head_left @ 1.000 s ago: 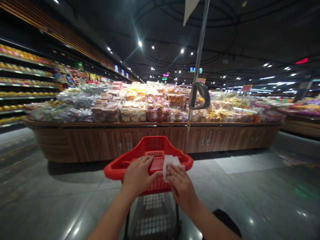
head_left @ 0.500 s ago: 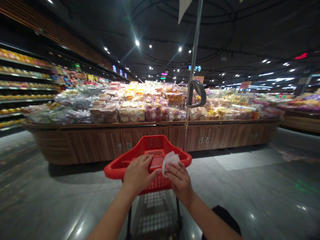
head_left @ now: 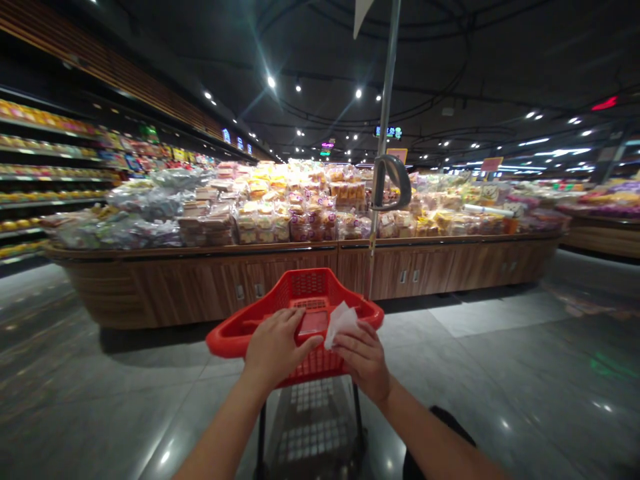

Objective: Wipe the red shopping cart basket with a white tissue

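A red plastic shopping cart (head_left: 294, 283) stands right in front of me, its basket facing away. My left hand (head_left: 276, 343) lies over the cart's red handle, fingers bent across it and the thumb stretched along the near side toward the right. My right hand (head_left: 364, 357) is closed on a crumpled white tissue (head_left: 343, 321), at the right part of the handle. The tissue's upper part sticks up past the fingers; the rest is hidden under them. A grey pole (head_left: 391, 73) with a looped grey grip (head_left: 406, 183) rises beyond the cart's right side.
A long wooden display counter (head_left: 185, 287) piled with packaged bread (head_left: 260, 223) runs across ahead of the cart. Stocked shelves (head_left: 50, 157) line the left. Another wooden display (head_left: 607, 230) stands at the far right. The grey tiled floor (head_left: 500, 393) is shiny.
My right hand has shifted slightly, and the tissue's top now stands in a sharper peak. My left hand stays where it was. The view has shifted a little.
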{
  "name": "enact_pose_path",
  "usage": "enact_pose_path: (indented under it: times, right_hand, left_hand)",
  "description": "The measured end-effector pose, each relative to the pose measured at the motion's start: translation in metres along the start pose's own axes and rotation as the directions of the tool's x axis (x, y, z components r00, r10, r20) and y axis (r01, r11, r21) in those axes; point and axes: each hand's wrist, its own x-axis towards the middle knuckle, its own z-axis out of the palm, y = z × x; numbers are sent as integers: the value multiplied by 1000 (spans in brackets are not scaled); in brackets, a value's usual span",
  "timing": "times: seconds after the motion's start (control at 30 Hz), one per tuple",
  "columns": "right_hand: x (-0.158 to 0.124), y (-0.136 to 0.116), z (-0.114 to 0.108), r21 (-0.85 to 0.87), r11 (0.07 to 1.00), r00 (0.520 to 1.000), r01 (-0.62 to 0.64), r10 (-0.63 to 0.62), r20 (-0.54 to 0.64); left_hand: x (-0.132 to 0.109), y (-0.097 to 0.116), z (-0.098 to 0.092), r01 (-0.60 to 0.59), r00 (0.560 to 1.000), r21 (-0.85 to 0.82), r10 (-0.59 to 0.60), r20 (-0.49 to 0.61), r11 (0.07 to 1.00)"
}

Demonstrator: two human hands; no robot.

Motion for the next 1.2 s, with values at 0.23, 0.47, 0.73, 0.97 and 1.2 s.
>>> enact_pose_path:
  times: [0.23, 0.47, 0.73, 0.97, 1.2]
  right_hand:
    - [5, 6, 2, -71, 993, 994, 98, -94, 54]
    - [-17, 54, -36, 64, 947, 944, -314, 318, -84]
    - [12, 8, -19, -35, 938, 936, -344, 345, 69]
    - [21, 42, -31, -15, 937, 903, -350, 342, 261]
    - [21, 74, -13, 252, 788, 827, -562, 529, 191]
  left_hand:
    - [-3, -9, -4, -1, 999, -4, 1, 38, 1000]
    - [-4, -13, -5, 5, 999, -3, -5, 36, 1000]
    - [-4, -7, -4, 1, 1000, -17, -1, 3, 1000]
    - [-7, -18, -4, 10, 1000, -33, -10, 17, 999]
    - [-5, -24, -5, -34, 999, -8, 35, 21, 999]
